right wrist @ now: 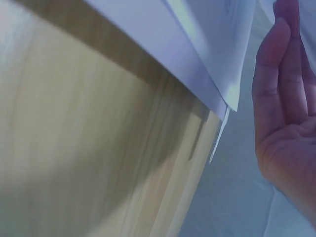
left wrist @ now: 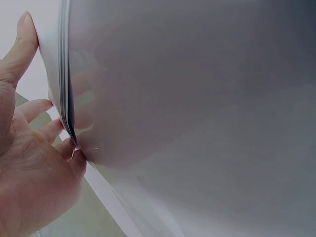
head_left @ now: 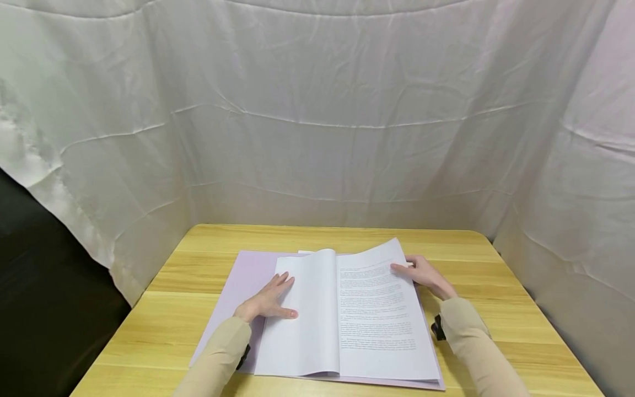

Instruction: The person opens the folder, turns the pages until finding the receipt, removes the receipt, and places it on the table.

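Pale curtains [head_left: 327, 121] back a table [head_left: 154, 314] whose near middle bears open papers [head_left: 317, 342] on a purple folder [head_left: 243, 270], left hand [head_left: 265, 302] spread wide on the left page [head_left: 313, 292], right hand [head_left: 426, 274] pinching the right page [head_left: 374, 325] by its right edge.

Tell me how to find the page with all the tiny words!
On the yellow wooden table lies a pale purple cover. On top of it, the printed page is at the right, pinched by the right hand near its lifted top corner. Rows of tiny print set it apart from the blank page beside it, under the left hand.
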`<control>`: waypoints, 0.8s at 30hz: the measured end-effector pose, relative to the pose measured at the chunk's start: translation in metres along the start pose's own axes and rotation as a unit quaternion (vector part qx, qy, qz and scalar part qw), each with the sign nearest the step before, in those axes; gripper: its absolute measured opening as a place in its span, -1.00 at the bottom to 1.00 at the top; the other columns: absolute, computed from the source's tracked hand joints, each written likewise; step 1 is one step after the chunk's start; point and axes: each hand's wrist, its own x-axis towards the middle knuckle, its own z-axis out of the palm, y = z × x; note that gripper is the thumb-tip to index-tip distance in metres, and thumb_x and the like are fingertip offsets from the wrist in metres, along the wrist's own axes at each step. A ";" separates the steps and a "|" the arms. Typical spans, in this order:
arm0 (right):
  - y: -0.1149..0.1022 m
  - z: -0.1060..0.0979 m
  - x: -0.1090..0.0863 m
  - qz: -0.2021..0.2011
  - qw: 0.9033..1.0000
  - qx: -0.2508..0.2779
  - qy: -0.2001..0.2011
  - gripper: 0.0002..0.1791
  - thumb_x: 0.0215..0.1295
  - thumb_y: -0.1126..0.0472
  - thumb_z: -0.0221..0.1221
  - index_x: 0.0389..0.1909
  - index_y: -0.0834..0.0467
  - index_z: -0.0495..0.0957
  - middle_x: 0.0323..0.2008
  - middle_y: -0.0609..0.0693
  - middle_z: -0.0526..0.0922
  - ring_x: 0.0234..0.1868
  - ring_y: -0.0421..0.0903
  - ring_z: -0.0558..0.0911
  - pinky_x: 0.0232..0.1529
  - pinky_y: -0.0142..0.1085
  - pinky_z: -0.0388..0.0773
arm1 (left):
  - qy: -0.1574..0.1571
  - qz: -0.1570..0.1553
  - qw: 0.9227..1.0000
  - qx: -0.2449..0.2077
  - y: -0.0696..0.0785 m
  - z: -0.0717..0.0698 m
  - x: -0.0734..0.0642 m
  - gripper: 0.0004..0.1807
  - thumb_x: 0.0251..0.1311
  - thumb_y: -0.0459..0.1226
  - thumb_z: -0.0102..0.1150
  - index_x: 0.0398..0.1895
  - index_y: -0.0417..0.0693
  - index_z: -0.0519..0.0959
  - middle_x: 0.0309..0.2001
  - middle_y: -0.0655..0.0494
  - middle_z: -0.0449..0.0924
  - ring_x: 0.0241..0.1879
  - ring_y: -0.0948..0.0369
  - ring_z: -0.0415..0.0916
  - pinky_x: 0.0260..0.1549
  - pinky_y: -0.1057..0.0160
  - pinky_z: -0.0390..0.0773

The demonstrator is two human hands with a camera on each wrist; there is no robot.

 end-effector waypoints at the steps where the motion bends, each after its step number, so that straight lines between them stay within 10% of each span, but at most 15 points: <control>1: 0.000 0.000 -0.001 -0.002 1.000 0.009 -0.010 -0.46 0.47 0.04 0.17 0.24 0.37 0.46 -0.13 0.25 0.77 -0.32 -0.07 0.79 -0.33 -0.25 0.73 | -0.001 -0.001 1.000 -0.001 0.000 0.000 0.000 0.11 0.06 0.01 0.48 0.56 -0.27 0.10 0.61 -0.28 -0.12 0.59 -0.30 -0.24 0.52 -0.37 -0.08; 24: -0.004 0.004 -0.023 -0.029 0.987 0.130 -0.093 -0.31 0.64 -0.08 -0.19 0.51 0.35 0.06 -0.08 0.05 0.74 -0.21 -0.09 0.77 -0.25 -0.18 0.76 | 0.000 0.002 1.000 -0.004 -0.003 0.001 0.001 0.10 0.09 0.04 0.45 0.56 -0.24 0.09 0.62 -0.28 -0.14 0.60 -0.29 -0.28 0.53 -0.37 -0.12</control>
